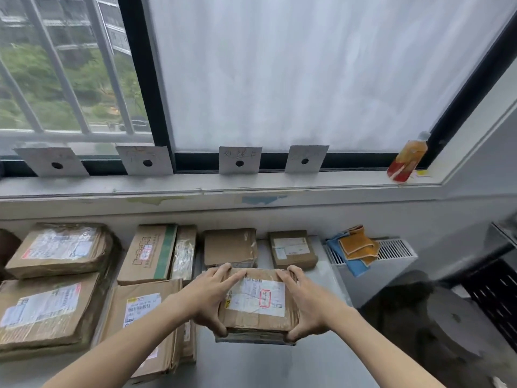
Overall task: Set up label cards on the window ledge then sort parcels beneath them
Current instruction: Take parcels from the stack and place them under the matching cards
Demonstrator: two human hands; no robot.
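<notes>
While both hands grip a small cardboard parcel (256, 301) from its two sides, the left hand (211, 299) clamps its left edge with fingers spread over the top corner and thumb at the near corner, and the right hand (305, 301) clamps the right edge the same way. Its top carries a white shipping label with a red stamp, and it is held just above or on the grey table (265, 365); I cannot tell which. To the left lie large flat parcels: one (140, 326) partly under the left forearm and a bigger one (44, 312) at the far left edge. Farther back, along the wall, a row of parcels runs left to right: a wide one with a white label (60, 249), a box with a green stripe (148, 253), a narrow taped one (183, 252) touching it, a plain brown one (230, 247) just behind the held parcel, and a small labelled one (292, 249). Folded orange and blue cloths (355, 249) lie on a radiator to the right. Above, on the window ledge (195, 183), four grey label cards lean against the window frame, each with a dark dot: first (51, 161), second (145, 160), third (239, 160), fourth (305, 158). A bottle (407, 158) stands at the ledge's right end.
</notes>
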